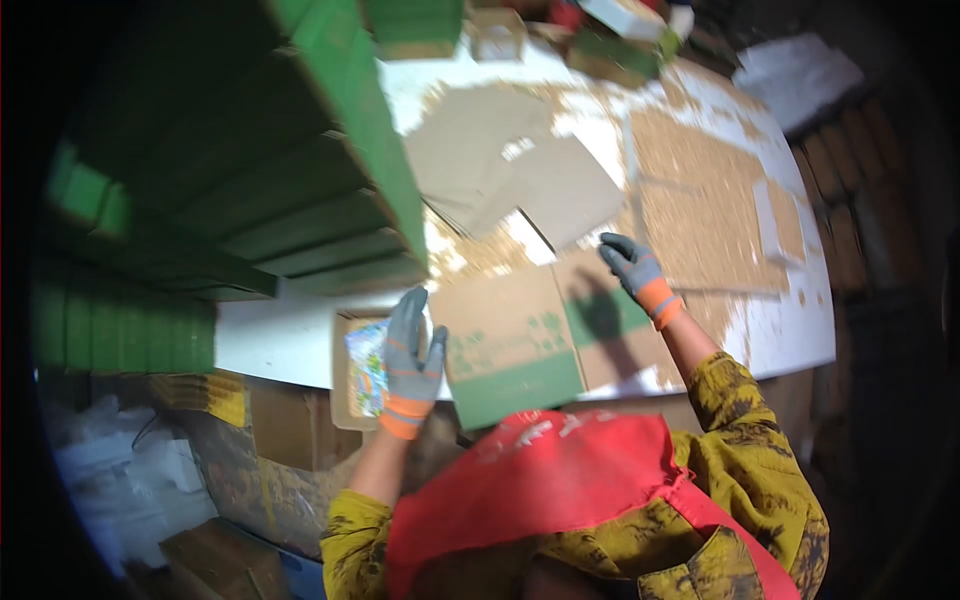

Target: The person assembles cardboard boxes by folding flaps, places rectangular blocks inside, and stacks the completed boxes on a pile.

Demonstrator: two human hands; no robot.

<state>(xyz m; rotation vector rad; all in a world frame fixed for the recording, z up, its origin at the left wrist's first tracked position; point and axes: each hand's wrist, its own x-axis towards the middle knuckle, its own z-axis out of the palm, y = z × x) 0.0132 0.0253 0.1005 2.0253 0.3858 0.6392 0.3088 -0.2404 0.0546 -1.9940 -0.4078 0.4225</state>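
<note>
A flattened cardboard box (508,330), brown with a green band and green printing, lies on the white table in front of me. My left hand (412,355), in a grey and orange glove, is at its left edge with fingers stretched and thumb apart. Whether that hand touches the cardboard I cannot tell. Over the upper right of the cardboard is my right hand (640,278), gloved alike, its fingers apart and holding nothing; its shadow falls on the right panel. Beside my left hand stands a small open carton (343,405) with a colourful plastic packet (368,362) inside, partly covered by the hand.
Green cartons (250,150) are stacked high on the left. Grey cardboard sheets (500,150) and a brown board (700,200) lie farther back amid scattered shreds on the table (270,335). Small boxes (497,35) stand at the far edge. Clear plastic (130,480) lies lower left.
</note>
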